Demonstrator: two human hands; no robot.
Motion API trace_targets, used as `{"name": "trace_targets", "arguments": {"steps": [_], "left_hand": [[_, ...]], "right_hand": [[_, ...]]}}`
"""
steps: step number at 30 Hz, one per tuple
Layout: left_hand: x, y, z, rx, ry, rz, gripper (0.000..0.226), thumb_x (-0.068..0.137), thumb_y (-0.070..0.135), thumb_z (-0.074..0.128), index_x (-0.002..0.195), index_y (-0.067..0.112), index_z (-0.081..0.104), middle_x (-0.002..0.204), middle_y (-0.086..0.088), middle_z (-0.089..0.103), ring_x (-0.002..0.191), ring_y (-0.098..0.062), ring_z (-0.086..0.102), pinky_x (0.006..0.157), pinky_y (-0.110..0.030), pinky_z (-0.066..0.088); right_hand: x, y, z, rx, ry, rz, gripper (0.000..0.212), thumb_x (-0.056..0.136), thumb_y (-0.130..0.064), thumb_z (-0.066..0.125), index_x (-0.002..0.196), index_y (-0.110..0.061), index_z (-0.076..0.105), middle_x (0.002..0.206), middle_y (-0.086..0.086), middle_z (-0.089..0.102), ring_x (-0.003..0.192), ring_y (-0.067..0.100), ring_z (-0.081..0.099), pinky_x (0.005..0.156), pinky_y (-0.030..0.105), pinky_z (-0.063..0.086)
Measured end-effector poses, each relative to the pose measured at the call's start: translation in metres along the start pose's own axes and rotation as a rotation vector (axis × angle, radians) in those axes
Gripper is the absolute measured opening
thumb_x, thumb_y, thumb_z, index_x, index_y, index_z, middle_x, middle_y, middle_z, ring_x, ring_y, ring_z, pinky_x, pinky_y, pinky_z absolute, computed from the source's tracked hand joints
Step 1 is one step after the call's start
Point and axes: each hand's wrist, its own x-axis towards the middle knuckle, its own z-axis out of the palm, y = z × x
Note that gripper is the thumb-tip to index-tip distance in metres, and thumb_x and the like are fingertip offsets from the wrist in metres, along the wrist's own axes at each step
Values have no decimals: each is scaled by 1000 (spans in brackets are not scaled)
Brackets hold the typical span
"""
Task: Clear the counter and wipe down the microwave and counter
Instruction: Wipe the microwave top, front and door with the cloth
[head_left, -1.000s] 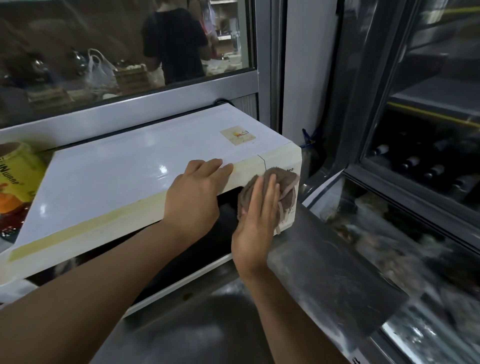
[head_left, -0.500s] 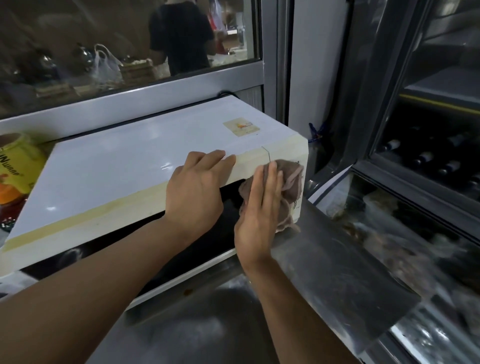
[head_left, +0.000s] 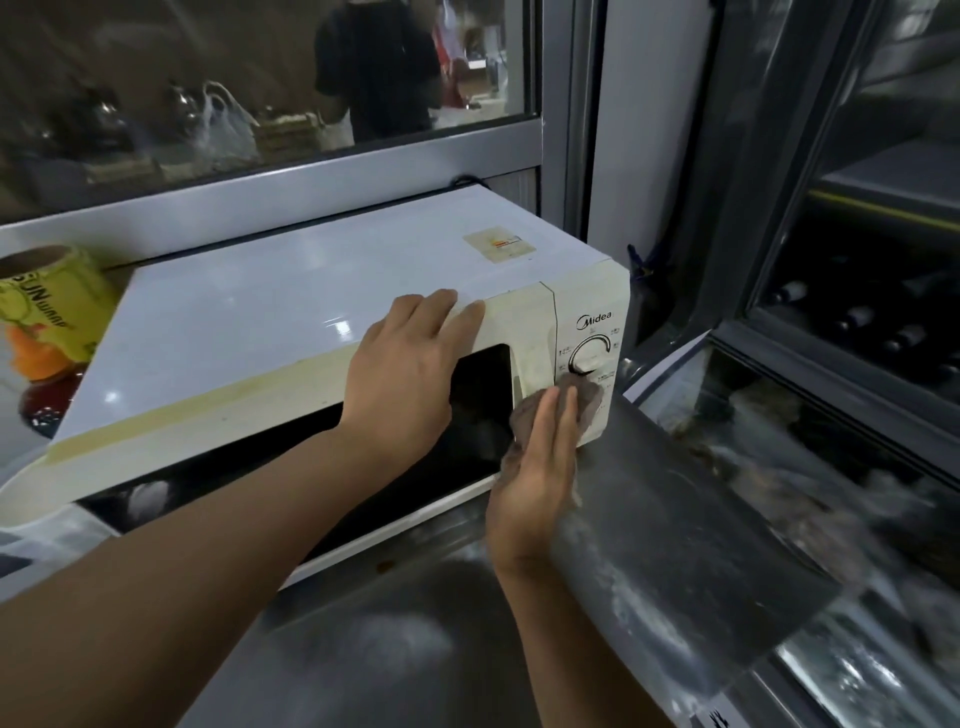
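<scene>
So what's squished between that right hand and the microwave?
A brown cloth. The right hand presses it flat against the microwave front, below the dial, in the head view.

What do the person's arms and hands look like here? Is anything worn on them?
Both forearms are bare to the frame edge: no sleeves show. The left hand and the right hand wear no gloves, and no rings, watch or bracelet are visible. Fingernails look short and unpainted.

One microwave (head_left: 291, 332), one cloth (head_left: 584, 402), two hands, one yellow tape roll (head_left: 49, 301).
</scene>
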Motion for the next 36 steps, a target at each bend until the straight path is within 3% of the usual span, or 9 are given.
{"name": "trace_targets", "arguments": {"steps": [3, 7, 12, 16, 20, 23, 31, 32, 36], "left_hand": [[-5, -3, -2, -3, 3, 8, 72, 70, -9, 56, 137, 15, 43, 139, -8, 46, 122, -33, 40, 85, -41, 42], [-5, -5, 1, 4, 11, 13, 69, 74, -3, 60, 138, 17, 43, 140, -6, 45, 123, -31, 40, 86, -38, 41], [-5, -6, 6, 8, 17, 10, 73, 74, -5, 60, 140, 16, 40, 142, -7, 43, 126, -32, 37, 91, -40, 38], [-6, -5, 5, 14, 3, 5, 70, 79, -2, 58, 143, 18, 36, 145, -5, 39, 128, -30, 34, 93, -38, 37], [-5, -4, 3, 6, 1, -7, 69, 81, 1, 58, 143, 20, 35, 145, -4, 39, 128, -29, 34, 92, -36, 37], [-5, -3, 0, 7, -18, -17, 72, 78, -1, 54, 143, 21, 34, 145, -2, 37, 128, -28, 32, 92, -36, 36], [-6, -4, 2, -9, -7, -5, 72, 73, -2, 65, 139, 16, 43, 140, -7, 45, 124, -32, 39, 88, -39, 41], [-6, -3, 2, -9, -6, -11, 72, 72, -2, 64, 139, 16, 42, 140, -7, 45, 124, -32, 38, 89, -40, 41], [-3, 3, -2, -36, 9, -51, 69, 69, -9, 56, 134, 14, 48, 137, -7, 48, 122, -33, 40, 89, -41, 39]], "right_hand": [[28, -20, 0, 15, 18, -35, 78, 73, 15, 64, 143, -1, 34, 151, 16, 32, 140, 27, 27, 117, 25, 16], [37, -31, 8, 12, 30, -84, 72, 79, 13, 60, 144, 0, 30, 152, 18, 25, 143, 29, 21, 115, 40, 27], [9, -11, 16, -1, 44, -22, 78, 76, 18, 55, 146, -6, 28, 154, 13, 22, 143, 26, 21, 118, 27, 17], [-11, -4, 10, 69, 12, 99, 74, 76, 19, 56, 143, -4, 34, 153, 13, 24, 139, 29, 32, 110, 39, 36], [-11, -4, -5, 120, -60, 189, 72, 78, 17, 51, 143, -5, 32, 153, 14, 27, 140, 26, 29, 110, 38, 35], [16, -22, -12, 199, 38, 146, 67, 78, 16, 51, 141, -2, 37, 149, 16, 36, 137, 27, 36, 111, 27, 30], [2, -14, -7, 91, -53, 44, 55, 82, 11, 58, 135, -3, 49, 147, 20, 35, 134, 38, 38, 102, 52, 42], [-4, -8, -11, 98, -62, 67, 55, 81, 12, 59, 134, -2, 50, 146, 20, 36, 131, 40, 42, 102, 50, 43], [-3, 4, -32, 198, -146, 155, 56, 83, 12, 54, 136, -5, 47, 144, 13, 43, 129, 29, 48, 105, 20, 32]]}}
